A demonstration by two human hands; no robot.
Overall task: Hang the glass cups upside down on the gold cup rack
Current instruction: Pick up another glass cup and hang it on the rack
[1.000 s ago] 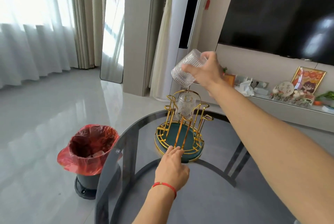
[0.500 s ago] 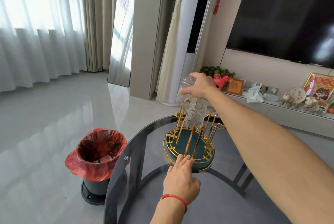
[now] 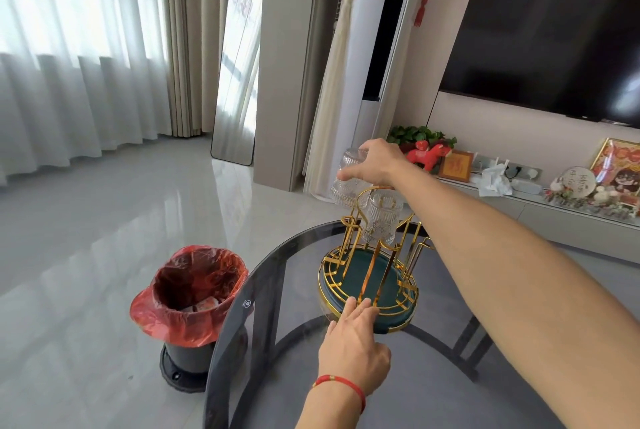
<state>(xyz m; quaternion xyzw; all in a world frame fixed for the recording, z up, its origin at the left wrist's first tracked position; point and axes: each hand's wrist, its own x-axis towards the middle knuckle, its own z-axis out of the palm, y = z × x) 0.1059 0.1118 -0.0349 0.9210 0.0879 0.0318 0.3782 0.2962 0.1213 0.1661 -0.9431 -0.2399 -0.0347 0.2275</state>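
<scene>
The gold cup rack [image 3: 369, 276] with a dark green round base stands on the smoked glass table [image 3: 277, 342]. One ribbed glass cup [image 3: 381, 217] hangs upside down on a far prong of the rack. My right hand [image 3: 375, 162] grips a second ribbed glass cup [image 3: 346, 179] by its base, mouth down, over the rack's far left side. My left hand [image 3: 353, 342], with a red cord on the wrist, rests fingers-flat against the near rim of the rack's base.
A bin lined with a red bag [image 3: 188, 300] stands on the floor left of the table. Behind the table runs a low white cabinet [image 3: 540, 207] with ornaments, a plant [image 3: 419, 136] and a red toy horse [image 3: 427, 155]. A large dark screen [image 3: 554, 30] hangs above.
My right hand has turned the held cup from tilted to mouth-down and lowered it toward the rack's far left prongs. The view has shifted upward. My left hand stays on the base.
</scene>
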